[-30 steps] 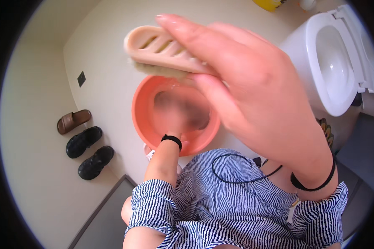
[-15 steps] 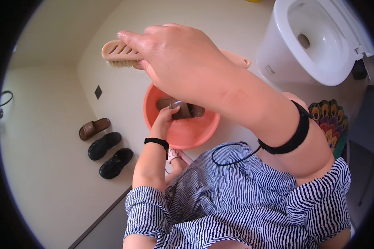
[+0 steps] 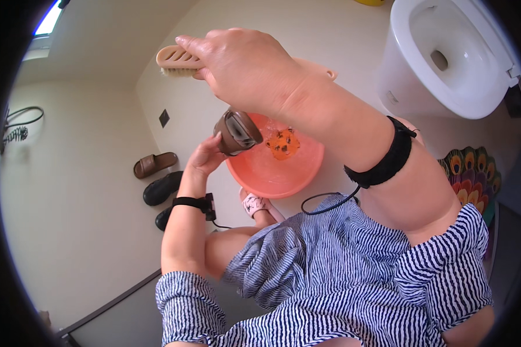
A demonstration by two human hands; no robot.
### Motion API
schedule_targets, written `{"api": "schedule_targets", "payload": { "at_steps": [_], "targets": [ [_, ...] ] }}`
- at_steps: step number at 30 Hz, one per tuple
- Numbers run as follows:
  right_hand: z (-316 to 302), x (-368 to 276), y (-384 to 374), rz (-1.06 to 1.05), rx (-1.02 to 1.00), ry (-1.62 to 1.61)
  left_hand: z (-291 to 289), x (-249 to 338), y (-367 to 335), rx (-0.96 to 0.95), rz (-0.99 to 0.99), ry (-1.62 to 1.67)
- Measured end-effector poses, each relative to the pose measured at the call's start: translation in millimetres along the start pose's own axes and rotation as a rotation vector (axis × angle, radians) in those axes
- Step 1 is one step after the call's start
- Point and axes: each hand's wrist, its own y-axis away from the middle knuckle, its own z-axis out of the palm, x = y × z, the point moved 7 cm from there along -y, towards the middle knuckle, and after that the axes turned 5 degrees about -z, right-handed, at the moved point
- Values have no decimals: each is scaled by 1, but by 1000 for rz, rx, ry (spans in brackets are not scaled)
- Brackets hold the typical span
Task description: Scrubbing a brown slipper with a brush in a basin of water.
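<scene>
My right hand (image 3: 246, 66) is closed round a beige scrub brush (image 3: 178, 59), held high and close, with its pale bristles facing down. The brush's handle end shows past the other side of my wrist. Lower down, my left hand (image 3: 207, 155) grips a brown slide sandal (image 3: 237, 132) by one end, tilted over the left rim of a coral-pink basin (image 3: 298, 185). Water stands in the basin, and an orange patterned patch (image 3: 282, 144) shows at its bottom. My right forearm covers the basin's far side.
Left of the basin lie a matching brown sandal (image 3: 155, 165) and a pair of black shoes (image 3: 162, 188), the nearer one partly behind my arm. A white toilet (image 3: 388, 81) stands at the far right, with a colourful peacock-feather mat (image 3: 472, 173) nearer me. My pink-slippered foot (image 3: 253, 203) is beside the basin.
My left hand has lifted the brown sandal out of the basin's water and tilted it, uncovering the orange patch. My right hand keeps the brush raised. The whole view has shifted a little.
</scene>
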Motion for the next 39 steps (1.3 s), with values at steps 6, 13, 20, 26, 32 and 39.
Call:
{"api": "schedule_targets", "payload": {
  "at_steps": [6,13,20,26,32,39],
  "targets": [
    [10,-5,2,-22,-7,-9,32,29,69,27,32,-90],
    [9,-15,5,-95,34,-6,72,82,134,-66,131,-69],
    [-10,6,12,-95,256,-29,151,113,178,45,192,-60],
    [-24,26,15,30,260,34,163,69,130,8,309,227],
    [4,8,14,-109,140,92,86,7,54,65,371,493],
    [46,-19,26,-217,-177,160,126,6,57,19,401,496]
  ]
}}
